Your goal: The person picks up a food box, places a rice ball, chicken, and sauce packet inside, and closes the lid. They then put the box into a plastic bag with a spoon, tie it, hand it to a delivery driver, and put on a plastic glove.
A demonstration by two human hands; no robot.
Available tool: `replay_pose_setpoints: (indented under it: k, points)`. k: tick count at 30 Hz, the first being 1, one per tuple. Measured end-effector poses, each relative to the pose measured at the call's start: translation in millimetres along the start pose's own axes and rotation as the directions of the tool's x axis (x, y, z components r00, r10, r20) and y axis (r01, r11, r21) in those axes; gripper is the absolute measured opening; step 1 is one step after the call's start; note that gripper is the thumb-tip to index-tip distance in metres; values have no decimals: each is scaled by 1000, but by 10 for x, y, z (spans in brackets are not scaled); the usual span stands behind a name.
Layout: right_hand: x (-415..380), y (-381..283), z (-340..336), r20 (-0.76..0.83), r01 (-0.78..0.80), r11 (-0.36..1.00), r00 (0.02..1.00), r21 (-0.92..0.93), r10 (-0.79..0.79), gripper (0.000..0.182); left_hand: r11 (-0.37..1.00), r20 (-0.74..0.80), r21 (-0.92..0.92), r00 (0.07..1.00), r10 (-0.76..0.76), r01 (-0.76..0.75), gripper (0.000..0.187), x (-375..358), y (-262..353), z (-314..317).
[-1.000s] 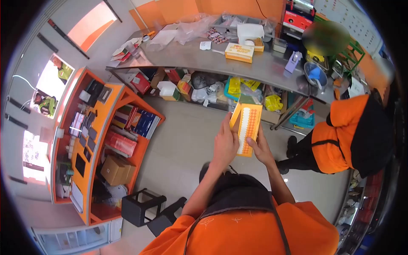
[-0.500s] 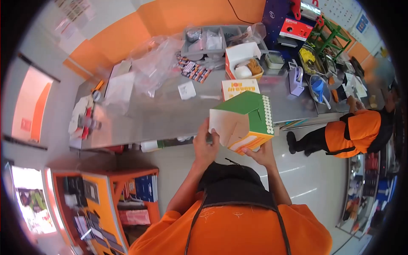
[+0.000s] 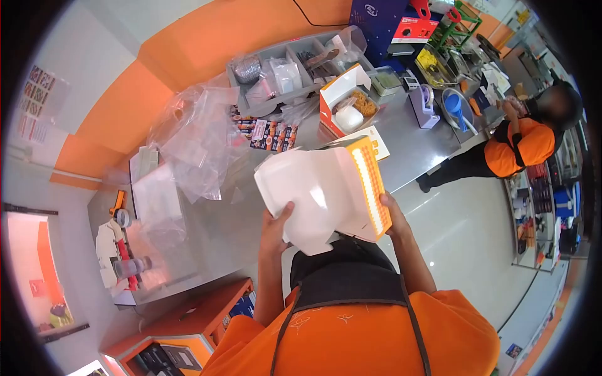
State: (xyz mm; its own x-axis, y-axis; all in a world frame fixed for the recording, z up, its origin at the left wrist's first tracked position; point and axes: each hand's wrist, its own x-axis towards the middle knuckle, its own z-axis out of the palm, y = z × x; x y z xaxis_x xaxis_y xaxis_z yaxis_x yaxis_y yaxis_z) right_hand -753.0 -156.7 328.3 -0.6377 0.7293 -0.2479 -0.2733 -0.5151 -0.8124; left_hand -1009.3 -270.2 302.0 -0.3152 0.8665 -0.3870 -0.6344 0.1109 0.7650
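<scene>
A cardboard food box (image 3: 307, 188) is held up in front of my body, its plain white inside facing the camera and a yellow-orange patterned side on the right. My left hand (image 3: 276, 232) grips the white flap at its lower left, thumb on the inner face. At the right edge, my right hand (image 3: 393, 216) clasps the patterned side; some of its fingers are hidden behind the box. Beyond it on the metal table stands an open box of fried food (image 3: 354, 113) with a white wrapped item inside. A white and yellow lid (image 3: 374, 143) is partly covered by the held box.
Clear plastic bags (image 3: 200, 138) and printed sachets (image 3: 274, 135) lie on the metal table (image 3: 219, 232). Behind them is a grey divided bin (image 3: 285, 100). A purple tape dispenser (image 3: 424, 106) and blue scoop (image 3: 454, 106) are farther right. Another person (image 3: 520, 141) stands at the right.
The held box has turned from its green outside to its white inside, with a flap spread left. My view has swung, and the other person stands more upright in it.
</scene>
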Motion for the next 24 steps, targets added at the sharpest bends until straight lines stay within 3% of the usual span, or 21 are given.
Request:
replay_pose_setpoints:
  k: [3,4,5,6,7,8,11,12,15,16,19,20,21,23,24]
  points:
    - [194,239,19,-25,-161,970,985,183,168,70,942,82,-305,989,-123,142,56,106,-143,-366]
    - [316,368,94,-18,-132,954,990,271,142,65,958,-18,-246,988,-156,146,63,170,-226,-439]
    - [397,395,179,14,-171,935,984,311,175,64,999,-144,33,990,-12,17,64,171,-220,-407]
    - [485,407,256,52,-214,912,977,349,209,64,943,-224,324,961,160,-81,66,175,-205,-363]
    - [544,429,304,93,-258,886,966,386,241,63,793,-249,594,907,341,-135,68,165,-186,-365]
    - [592,517,289,71,-252,928,968,273,242,61,269,-72,950,728,682,-158,62,170,-180,-472]
    - [636,604,377,173,-298,944,946,140,273,59,502,-3,851,955,298,-154,56,162,70,-563]
    - [645,617,443,250,-328,935,924,137,288,57,708,-17,688,972,235,-159,56,163,56,-524]
    - [674,721,784,366,-220,975,910,36,192,56,715,-167,697,958,233,-52,51,118,298,-338]
    - [692,722,836,430,-287,953,875,91,223,59,646,-185,762,940,287,-48,50,117,279,-375]
    - [758,651,844,410,-279,927,837,-252,363,63,454,-191,890,872,451,-40,50,84,240,-502]
    - [814,672,746,440,-182,916,832,-357,337,61,417,-179,907,847,500,-54,49,47,251,-507]
    - [804,662,713,403,-125,940,880,-317,253,59,379,-170,923,816,552,-65,49,29,269,-512]
    - [743,592,760,319,-12,970,943,-242,91,55,209,-51,975,841,539,-74,44,-22,247,-490]
    - [702,638,729,333,-117,945,917,-305,221,51,122,3,990,856,517,-78,42,-60,199,-455]
